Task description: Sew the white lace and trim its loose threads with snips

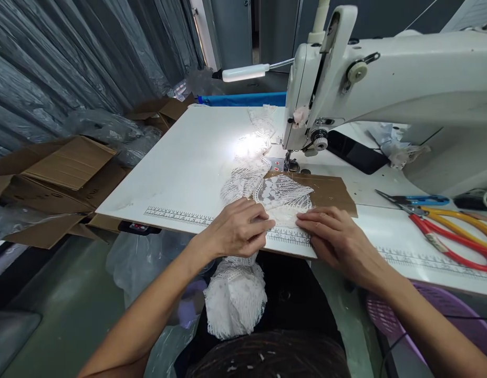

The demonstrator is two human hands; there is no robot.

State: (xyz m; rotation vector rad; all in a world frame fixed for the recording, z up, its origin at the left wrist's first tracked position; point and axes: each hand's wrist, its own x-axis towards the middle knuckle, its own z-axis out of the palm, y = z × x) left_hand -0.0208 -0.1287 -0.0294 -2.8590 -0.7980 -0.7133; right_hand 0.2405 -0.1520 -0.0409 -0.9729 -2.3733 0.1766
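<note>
A strip of white lace (254, 173) runs across the white sewing table (188, 168), under the needle of the white sewing machine (385, 84) and over the front edge into my lap. My left hand (239, 228) pinches the lace near the table's front edge, fingers curled on it. Just to its right, my right hand (338, 236) lies flat, its fingertips pressing the lace onto a brown cardboard piece (330, 191). A printed ruler (176, 215) runs along the table's edge under both hands.
Red and yellow-handled scissors (452, 236) and a blue-handled tool (420, 200) lie at the right. A black phone (355, 152) rests behind the needle. Open cardboard boxes (65, 168) stand at the left, a purple basket (436, 310) at the lower right, and a lamp (245, 72) shines on the lace.
</note>
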